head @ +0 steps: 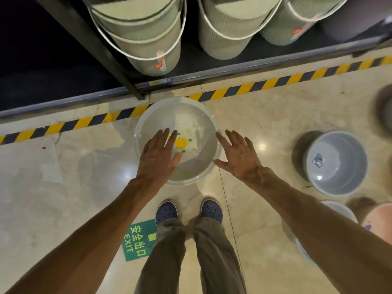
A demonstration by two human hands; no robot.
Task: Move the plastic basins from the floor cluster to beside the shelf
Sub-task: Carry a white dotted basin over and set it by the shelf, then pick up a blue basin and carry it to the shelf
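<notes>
Two bare forearms are being stretched forward from the bottom corners, with a pair of trouser legs (191, 257) and blue clogs (167, 210) seen between them. The left hand (158, 157) is being held flat, palm down, with its fingers straight and slightly spread; it is lying over the near left part of a clear basin (199, 115), though whether it is touching the plastic cannot be told. The right hand (238, 154) is likewise being held open, fingers spread, just beside the basin's right rim, and nothing is being gripped by either hand. The clear basin is sitting on the tiled floor (63, 187) between and just beyond the two hands, its far edge lying over a strip of yellow and black tape (275, 81) in front of a dark shelf (212, 68); a yellow and green sticker (182, 143) is being shown through its bottom, just beside the left fingertips. Pale ribbed buckets (152, 39) are being stored on the shelf, well beyond the hands. Off to the right of the right hand, a grey-blue basin (337, 166) is standing apart, and behind the right forearm another pale basin (341, 211) and a pink one (379, 219) are partly hidden. A green exit sign (137, 240) is stuck to the floor below the left forearm.
</notes>
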